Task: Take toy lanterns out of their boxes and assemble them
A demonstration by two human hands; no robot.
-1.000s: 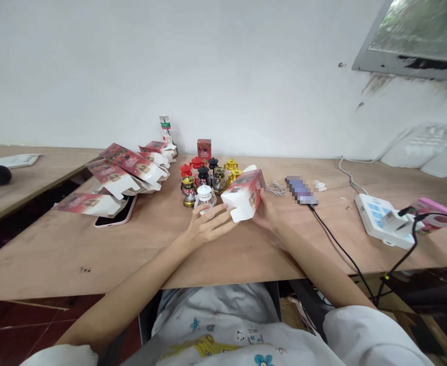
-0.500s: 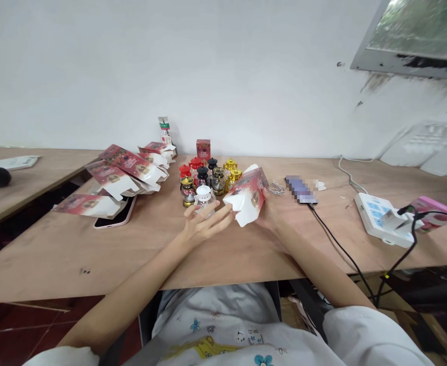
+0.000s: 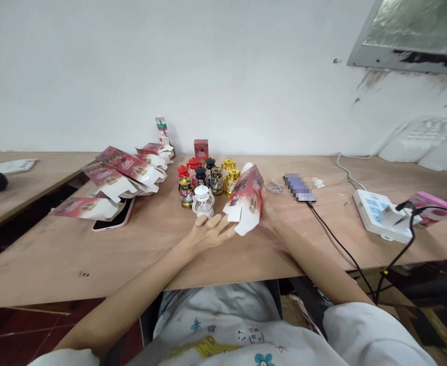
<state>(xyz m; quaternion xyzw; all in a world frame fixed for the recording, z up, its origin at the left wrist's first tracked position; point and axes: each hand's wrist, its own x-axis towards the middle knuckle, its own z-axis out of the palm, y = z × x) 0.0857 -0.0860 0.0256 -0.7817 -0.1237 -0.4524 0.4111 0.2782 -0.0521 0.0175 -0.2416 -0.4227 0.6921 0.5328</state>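
Observation:
A red-and-white printed cardboard box (image 3: 248, 190) is tilted above the table with white flaps standing out at its near end. My right hand (image 3: 269, 211) is closed around its right side; the box hides part of the fingers. At the lower left of the box, my left hand (image 3: 210, 231) has bent fingers gripping the near flaps, its fingertips partly hidden. Just beyond my left hand stands a small white lantern (image 3: 203, 202). Behind it are several more small lanterns: red (image 3: 183, 172), black (image 3: 200, 177), bronze (image 3: 217, 181) and gold (image 3: 232, 180).
Several flattened or partly opened boxes (image 3: 128, 165) lie at left, over a pink-edged phone (image 3: 113, 222). A closed box (image 3: 201, 148) and a tube (image 3: 161, 129) stand near the wall. Metal wire loops (image 3: 274, 186), a cabled phone (image 3: 298, 187) and a power strip (image 3: 381, 216) are at right.
My left hand's spread fingers have curled and moved down to the box's near flaps. The box has tipped slightly, its flaps lower. The white lantern now shows more fully.

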